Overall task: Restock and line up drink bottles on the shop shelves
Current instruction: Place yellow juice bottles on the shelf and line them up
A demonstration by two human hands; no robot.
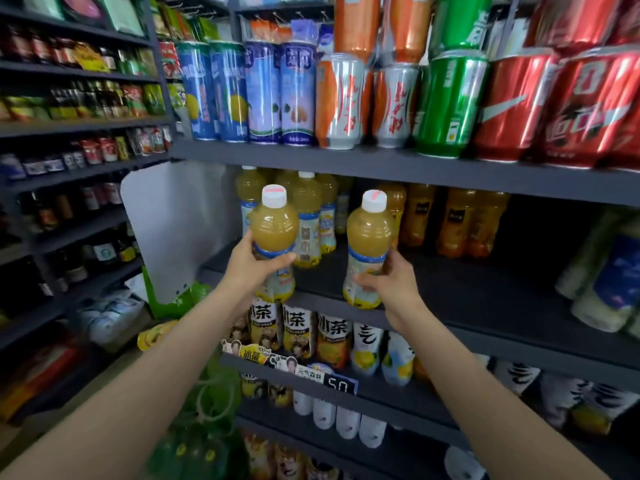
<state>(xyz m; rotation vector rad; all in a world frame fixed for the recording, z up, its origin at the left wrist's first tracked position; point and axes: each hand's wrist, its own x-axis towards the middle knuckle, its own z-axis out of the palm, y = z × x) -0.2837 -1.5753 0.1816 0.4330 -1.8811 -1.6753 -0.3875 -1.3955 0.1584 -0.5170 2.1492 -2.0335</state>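
I hold two yellow juice bottles with white caps, both upright, in front of the dark middle shelf (485,306). My left hand (251,265) grips the left bottle (274,230) round its label. My right hand (389,278) grips the right bottle (370,237) low on its label, its base at the shelf's front edge. Behind the left bottle stand several matching juice bottles (308,220) in a row toward the shelf's back. Orange drink bottles (460,223) stand at the back right of the same shelf.
The shelf above carries rows of cans (346,98): blue, orange-silver, green, red. Iced tea bottles (298,330) fill the shelf below. A white side panel (173,223) bounds the middle shelf on the left. Pale bottles (609,282) lean at its far right. Another shelving unit (69,168) stands left.
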